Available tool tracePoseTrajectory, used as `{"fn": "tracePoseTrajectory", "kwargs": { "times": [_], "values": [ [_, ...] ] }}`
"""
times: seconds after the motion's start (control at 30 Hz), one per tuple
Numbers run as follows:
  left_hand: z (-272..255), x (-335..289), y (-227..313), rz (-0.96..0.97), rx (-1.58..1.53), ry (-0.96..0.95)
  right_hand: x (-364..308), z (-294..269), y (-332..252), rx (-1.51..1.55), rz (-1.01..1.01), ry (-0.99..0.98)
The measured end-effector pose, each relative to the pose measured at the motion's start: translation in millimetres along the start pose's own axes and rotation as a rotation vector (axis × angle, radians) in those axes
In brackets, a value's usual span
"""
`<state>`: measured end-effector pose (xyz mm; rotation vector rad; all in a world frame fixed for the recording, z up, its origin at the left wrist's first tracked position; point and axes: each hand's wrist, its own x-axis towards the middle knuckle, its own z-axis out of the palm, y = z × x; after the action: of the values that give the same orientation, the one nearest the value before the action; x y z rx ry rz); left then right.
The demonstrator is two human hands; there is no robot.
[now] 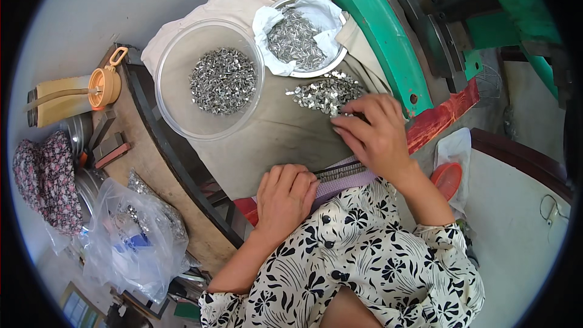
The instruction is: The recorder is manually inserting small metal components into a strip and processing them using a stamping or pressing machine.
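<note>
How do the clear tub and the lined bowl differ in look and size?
The clear tub is see-through and unlined; the lined bowl has a white liner draped over its rim. The tub looks wider than the bowl. Both are round and hold small metal pieces.

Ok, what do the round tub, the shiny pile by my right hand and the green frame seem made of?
Round tub: probably clear plastic, smooth and see-through. Shiny pile: likely bare metal, glinting silver. Green frame: perhaps painted metal, its green coat glossy.
</note>
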<state>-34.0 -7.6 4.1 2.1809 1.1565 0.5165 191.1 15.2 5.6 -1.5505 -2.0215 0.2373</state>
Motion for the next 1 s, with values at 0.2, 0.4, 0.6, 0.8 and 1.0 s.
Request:
{"fn": "tracePoseTrajectory", "kwargs": {
  "times": [0.2,0.4,0.6,0.8,1.0],
  "values": [
    [-4.5,5.6,2.6,-0.001,-0.003,-0.046,15.4,3.8,-2.5,0.003,-0.063,-0.082],
    [-1.3,3.9,-3.5,0.053,0.008,-0.058,16.2,4.2,2.7,-0.034,-0.065,-0.045],
    [-1.1,6.4,-0.2,0.043,-0.025,-0.045,23.2,5.5,-1.0,-0.044,0.024,-0.092],
    [11.6,19.3,7.3,0.15,-0.051,-0.041,13.0,4.2,-4.7,0.062,-0.074,-0.118],
    [18.0,19.2,5.3,0.173,-0.053,-0.026,-6.4,-9.5,1.5,0.061,-0.016,-0.104]
  ]
}}
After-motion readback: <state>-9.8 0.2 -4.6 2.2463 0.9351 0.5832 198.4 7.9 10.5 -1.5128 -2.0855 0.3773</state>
